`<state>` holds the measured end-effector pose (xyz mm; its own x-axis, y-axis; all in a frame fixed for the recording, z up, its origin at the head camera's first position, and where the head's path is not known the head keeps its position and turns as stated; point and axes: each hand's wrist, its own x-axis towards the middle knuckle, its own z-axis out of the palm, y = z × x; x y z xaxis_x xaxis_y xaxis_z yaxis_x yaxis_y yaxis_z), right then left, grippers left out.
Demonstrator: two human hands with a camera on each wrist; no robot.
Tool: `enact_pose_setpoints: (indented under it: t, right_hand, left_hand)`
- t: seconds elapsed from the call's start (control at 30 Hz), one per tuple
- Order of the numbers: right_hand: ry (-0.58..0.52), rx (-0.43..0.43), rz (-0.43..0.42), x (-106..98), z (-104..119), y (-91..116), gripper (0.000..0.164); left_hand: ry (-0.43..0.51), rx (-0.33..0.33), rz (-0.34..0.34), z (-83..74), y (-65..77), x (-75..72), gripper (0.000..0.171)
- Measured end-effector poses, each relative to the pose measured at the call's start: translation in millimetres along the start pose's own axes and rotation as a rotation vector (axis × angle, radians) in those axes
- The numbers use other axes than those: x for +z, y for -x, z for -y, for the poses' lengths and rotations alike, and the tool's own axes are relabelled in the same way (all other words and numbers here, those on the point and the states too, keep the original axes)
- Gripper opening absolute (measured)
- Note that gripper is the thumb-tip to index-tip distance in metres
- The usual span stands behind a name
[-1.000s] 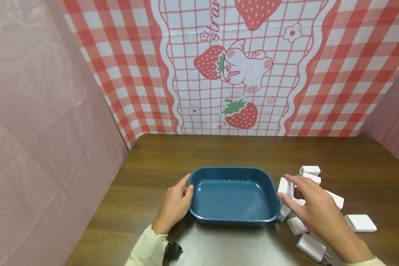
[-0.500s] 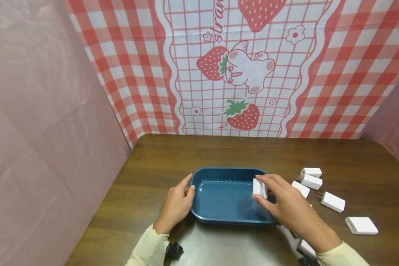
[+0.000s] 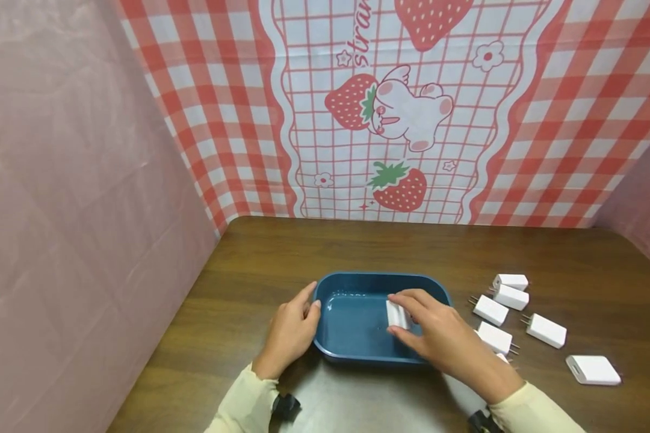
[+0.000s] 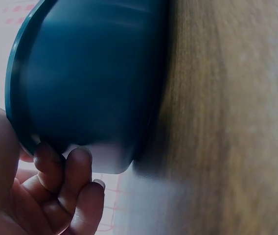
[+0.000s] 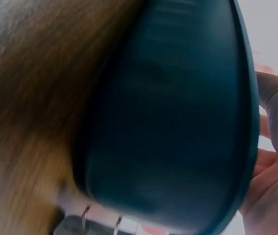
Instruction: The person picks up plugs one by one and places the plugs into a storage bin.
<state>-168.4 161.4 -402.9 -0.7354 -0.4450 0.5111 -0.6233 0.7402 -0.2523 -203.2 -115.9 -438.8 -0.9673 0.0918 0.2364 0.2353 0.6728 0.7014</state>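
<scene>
A white charger (image 3: 396,316) is inside the outline of the blue tray (image 3: 352,328), pinched between the thumb and fingers of the right hand (image 3: 446,334); whether it touches the tray's floor cannot be told. The left hand (image 3: 289,331) touches the tray's left rim, though whether it pinches it is unclear. More white chargers (image 3: 545,331) lie right of the tray on the wooden table (image 3: 265,252), before a checked strawberry cloth (image 3: 238,120).

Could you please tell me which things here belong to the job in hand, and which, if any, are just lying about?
Part of the job:
tray, left hand at its rim
held charger, in right hand
loose chargers, probably, being alike

Just background:
table
strawberry cloth
pink cloth
</scene>
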Motion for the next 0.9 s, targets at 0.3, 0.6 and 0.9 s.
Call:
enact_pose_setpoints:
  t: [0.3, 0.6, 0.9]
  right_hand:
    - [-0.050, 0.000, 0.216, 12, 10, -16, 0.050]
    - [-0.157, 0.048, 0.390, 22, 16, -30, 0.041]
    - [-0.160, 0.076, 0.548, 30, 21, -46, 0.041]
  left_hand:
    - [0.015, 0.002, 0.007, -0.1, -0.4, -3.2, 0.046]
    - [0.006, 0.004, 0.012, -0.7, -1.0, -3.1, 0.046]
    - [0.014, -0.013, 0.022, -1.5, -0.1, -2.8, 0.046]
